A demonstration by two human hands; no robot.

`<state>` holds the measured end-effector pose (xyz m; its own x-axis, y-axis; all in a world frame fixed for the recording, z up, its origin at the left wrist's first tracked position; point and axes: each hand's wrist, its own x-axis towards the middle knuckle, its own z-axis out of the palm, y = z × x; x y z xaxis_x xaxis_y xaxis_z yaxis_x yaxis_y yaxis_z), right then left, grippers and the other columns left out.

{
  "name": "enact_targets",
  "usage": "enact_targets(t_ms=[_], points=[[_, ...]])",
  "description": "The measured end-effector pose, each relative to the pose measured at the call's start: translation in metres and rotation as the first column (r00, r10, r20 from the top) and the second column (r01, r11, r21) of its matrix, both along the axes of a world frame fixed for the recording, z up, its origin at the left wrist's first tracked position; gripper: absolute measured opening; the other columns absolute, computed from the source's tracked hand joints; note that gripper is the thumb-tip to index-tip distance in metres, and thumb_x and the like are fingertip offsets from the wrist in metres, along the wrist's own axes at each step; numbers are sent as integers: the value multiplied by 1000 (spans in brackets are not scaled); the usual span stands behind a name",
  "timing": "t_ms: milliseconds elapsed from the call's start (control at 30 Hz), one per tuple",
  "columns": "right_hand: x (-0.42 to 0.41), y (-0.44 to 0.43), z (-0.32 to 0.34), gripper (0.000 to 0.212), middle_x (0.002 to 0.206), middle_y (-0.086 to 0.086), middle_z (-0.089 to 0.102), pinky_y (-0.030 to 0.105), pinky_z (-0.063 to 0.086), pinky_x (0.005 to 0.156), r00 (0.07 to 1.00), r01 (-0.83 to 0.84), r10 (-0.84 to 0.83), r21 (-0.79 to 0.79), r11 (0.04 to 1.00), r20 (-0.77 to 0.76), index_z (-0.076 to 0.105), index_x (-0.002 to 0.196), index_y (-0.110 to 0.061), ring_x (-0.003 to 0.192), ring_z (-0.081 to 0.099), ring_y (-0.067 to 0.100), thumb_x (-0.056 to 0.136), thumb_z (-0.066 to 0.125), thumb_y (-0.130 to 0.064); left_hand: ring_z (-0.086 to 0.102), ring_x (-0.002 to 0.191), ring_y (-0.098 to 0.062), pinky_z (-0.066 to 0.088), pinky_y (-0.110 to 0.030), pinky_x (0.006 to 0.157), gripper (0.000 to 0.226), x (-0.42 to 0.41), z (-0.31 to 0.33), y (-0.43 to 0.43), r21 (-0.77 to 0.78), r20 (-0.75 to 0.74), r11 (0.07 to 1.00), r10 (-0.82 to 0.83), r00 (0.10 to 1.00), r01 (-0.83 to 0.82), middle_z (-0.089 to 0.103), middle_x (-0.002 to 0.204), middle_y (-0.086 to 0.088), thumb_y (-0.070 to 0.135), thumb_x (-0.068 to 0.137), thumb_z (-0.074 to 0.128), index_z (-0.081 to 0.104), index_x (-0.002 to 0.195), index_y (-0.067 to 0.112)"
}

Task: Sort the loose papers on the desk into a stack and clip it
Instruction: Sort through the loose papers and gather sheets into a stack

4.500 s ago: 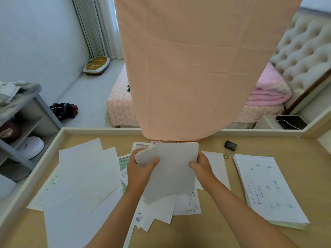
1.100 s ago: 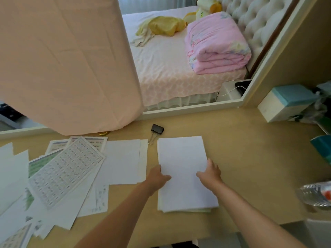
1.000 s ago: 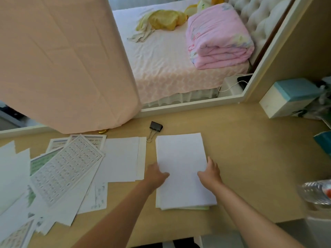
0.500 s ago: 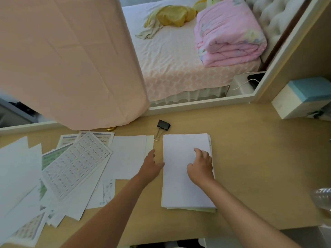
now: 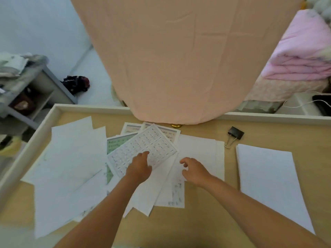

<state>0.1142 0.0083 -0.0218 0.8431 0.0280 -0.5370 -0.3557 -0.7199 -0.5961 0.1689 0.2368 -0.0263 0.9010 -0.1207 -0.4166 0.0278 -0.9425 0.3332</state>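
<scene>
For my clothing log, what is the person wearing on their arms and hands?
Nothing visible. Both forearms are bare to the frame edge, no sleeves. The left hand and right hand show no gloves, watch, bracelet or rings.

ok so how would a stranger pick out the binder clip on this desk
Start at the peach cloth hanging over the far edge of the desk. Right of its hem, on bare wood between the scattered papers and the neat white stack, lies the binder clip. It is the only small black thing there, with silver wire handles.
</scene>
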Motion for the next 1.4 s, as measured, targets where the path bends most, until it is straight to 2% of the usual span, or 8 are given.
enact_targets(t_ms=[367, 500, 700, 833, 1033, 1133, 1233, 1400], points=[[100, 82, -29, 94, 133, 7, 41, 43, 45, 100, 970, 221, -241, -302, 927, -30, 33, 142, -24, 127, 42, 28, 67, 82, -52, 12, 146, -27, 28, -53, 113, 117, 61, -41, 136, 138, -76, 988, -57, 995, 67, 6, 160, -4, 62, 66, 75, 7, 153, 22], [101, 79, -36, 71, 113, -7, 63, 41, 49, 94, 966, 157, -222, -378, 913, -135, 51, 118, -27, 105, 61, 20, 61, 81, -56, 26, 135, -25, 32, -48, 106, 115, 53, -44, 139, 150, -15, 988, -31, 999, 33, 25, 146, -4, 64, 61, 76, 14, 150, 26], [100, 76, -27, 30, 108, -3, 71, 32, 55, 81, 961, 265, -272, -101, 959, -57, 70, 106, -22, 99, 67, 18, 77, 78, -18, 31, 132, -26, 31, -44, 108, 106, 64, -37, 140, 130, 45, 990, -66, 997, 60, 32, 143, -5, 66, 67, 72, 20, 149, 23], [95, 67, -2, 15, 91, -3, 70, 24, 51, 65, 933, 349, -359, 188, 918, 21, 69, 77, -16, 89, 66, 20, 78, 78, -4, 42, 133, -22, 37, -45, 110, 97, 81, -19, 133, -166, 185, 986, 7, 983, 24, 43, 146, 0, 46, 70, 81, 30, 148, 22], [78, 45, 10, 33, 107, 2, 75, 45, 57, 87, 605, 714, -746, 603, 355, -278, 67, 116, -21, 98, 72, 23, 85, 75, -13, 71, 79, -14, 60, -40, 76, 15, 75, 19, 101, -518, -306, 801, 153, 940, -299, 74, 95, 3, 27, 86, 72, 66, 100, 25], [63, 47, 1, 32, 108, -1, 74, 39, 58, 83, 745, 665, -568, 451, 595, -349, 67, 117, -22, 97, 71, 19, 86, 75, -23, 72, 91, -17, 58, -45, 86, 23, 51, 11, 82, -609, -402, 647, 247, 882, -458, 73, 103, 2, 18, 86, 71, 64, 107, 23], [52, 54, -12, 24, 104, -4, 70, 21, 51, 65, 779, 626, -552, 329, 707, -298, 66, 115, -18, 87, 66, 9, 92, 66, -12, 59, 117, -20, 51, -44, 99, 53, 27, -9, 61, -513, -345, 798, 146, 927, -316, 62, 124, 4, 20, 83, 74, 50, 130, 22], [52, 56, -23, 26, 106, -1, 68, 31, 54, 73, 621, 774, -770, 269, 573, -148, 62, 115, -18, 89, 65, 17, 92, 57, -7, 25, 137, -30, 31, -45, 112, 80, 25, -25, 48, -105, -51, 964, 238, 970, -243, 29, 149, -9, 40, 84, 69, 29, 147, 13]])
